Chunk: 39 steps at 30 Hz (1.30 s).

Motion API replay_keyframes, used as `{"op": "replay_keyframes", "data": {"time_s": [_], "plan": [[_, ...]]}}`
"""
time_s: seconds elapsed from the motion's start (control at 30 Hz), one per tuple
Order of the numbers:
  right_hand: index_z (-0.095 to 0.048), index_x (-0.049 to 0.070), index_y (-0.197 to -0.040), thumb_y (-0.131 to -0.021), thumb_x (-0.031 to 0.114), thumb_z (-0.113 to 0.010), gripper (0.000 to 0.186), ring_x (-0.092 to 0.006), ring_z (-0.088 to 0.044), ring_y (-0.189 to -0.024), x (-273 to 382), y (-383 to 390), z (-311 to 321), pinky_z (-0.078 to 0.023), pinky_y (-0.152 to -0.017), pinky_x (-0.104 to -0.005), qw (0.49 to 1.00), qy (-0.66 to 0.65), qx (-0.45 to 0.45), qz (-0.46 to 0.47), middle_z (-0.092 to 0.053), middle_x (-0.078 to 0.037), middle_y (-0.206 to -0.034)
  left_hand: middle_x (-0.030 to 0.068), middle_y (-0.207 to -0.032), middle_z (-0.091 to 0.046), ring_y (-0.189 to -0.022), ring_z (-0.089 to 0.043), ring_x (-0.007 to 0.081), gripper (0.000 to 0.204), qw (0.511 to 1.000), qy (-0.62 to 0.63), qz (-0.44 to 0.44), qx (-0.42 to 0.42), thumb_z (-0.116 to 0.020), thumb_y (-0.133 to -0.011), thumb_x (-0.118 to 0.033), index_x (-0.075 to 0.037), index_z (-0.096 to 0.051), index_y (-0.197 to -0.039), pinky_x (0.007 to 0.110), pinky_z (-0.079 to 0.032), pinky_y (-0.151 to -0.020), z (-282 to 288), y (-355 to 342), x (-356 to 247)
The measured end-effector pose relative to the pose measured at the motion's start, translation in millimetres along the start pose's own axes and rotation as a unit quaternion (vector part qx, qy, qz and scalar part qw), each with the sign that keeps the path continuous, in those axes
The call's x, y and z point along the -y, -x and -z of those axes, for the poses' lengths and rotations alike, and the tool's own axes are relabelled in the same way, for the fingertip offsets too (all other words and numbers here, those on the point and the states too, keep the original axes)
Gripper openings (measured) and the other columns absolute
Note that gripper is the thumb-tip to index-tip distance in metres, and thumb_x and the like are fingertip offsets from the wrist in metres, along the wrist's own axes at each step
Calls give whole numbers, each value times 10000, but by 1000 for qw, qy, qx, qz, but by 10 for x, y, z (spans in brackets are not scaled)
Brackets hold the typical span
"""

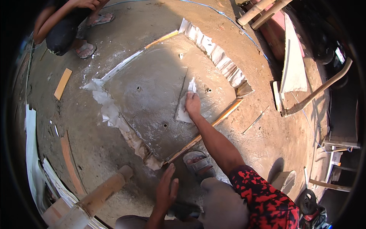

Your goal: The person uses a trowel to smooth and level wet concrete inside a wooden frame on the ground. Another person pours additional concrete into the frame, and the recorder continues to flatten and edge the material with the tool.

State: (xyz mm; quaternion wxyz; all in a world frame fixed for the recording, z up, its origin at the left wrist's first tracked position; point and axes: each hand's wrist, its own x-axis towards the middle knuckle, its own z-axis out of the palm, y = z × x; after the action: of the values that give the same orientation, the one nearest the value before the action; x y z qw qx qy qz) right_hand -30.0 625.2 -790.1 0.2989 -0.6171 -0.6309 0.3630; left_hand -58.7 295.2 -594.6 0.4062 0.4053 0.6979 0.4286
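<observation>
A square slab of wet grey cement (160,65) lies on the ground before me. My right hand (193,104) is closed on the handle of a trowel (183,114), whose flat, cement-smeared blade rests on the wet surface right of the middle. Several short pipe ends stick up from the slab, one (209,90) just right of the trowel, another (165,125) nearer me. Empty and with fingers stretched out, my left hand (166,187) is held below the near corner of the slab, apart from it.
Wooden strips (225,110) and crumpled pale sheeting (217,53) edge the slab. At the far left a person (63,36) crouches in sandals. Bamboo poles (103,194) lie near left, a small board (63,84) on the left, a long curved handle (324,91) on the right.
</observation>
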Motion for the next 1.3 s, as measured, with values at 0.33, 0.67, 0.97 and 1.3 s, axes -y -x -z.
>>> {"op": "replay_keyframes", "data": {"time_s": [0.33,0.67,0.97,1.3], "plan": [[-518,-58,-1014,-925,335,-498,402,-497,-586,-895,189,678,1503,-449,-794,-533,984,87,134,73,-596,-349,-889,140,-1289,-515,-1197,-505,242,383,959,262,109,26,-464,-959,-113,18,-470,-1319,359,-382,-1021,-528,-433,-614],[-531,-36,-1021,-906,436,-532,486,-462,-595,-885,-460,3423,4166,-458,-780,-493,964,204,76,-155,-618,-291,-889,124,-1344,-514,-1183,-531,248,399,930,251,189,188,-458,-976,-195,-28,-459,-1337,343,-407,-972,-1288,-850,62],[-541,25,-827,-896,402,-559,383,-151,-470,-448,-542,6971,6215,-389,-401,-322,664,66,-654,-356,-515,-51,-615,109,-1300,-542,-1175,-524,261,459,912,257,223,227,-503,-945,-249,-47,-448,-1354,349,-407,-965,-1405,-708,276],[-587,97,-757,-847,404,-582,321,-105,-429,-451,-22,6537,7309,-361,-417,-300,657,-13,-682,-320,-465,4,-583,77,-1108,-590,-996,-570,190,424,936,246,145,205,-555,-929,-226,-1,-509,-1285,337,-460,-851,-1300,-987,187]]}}
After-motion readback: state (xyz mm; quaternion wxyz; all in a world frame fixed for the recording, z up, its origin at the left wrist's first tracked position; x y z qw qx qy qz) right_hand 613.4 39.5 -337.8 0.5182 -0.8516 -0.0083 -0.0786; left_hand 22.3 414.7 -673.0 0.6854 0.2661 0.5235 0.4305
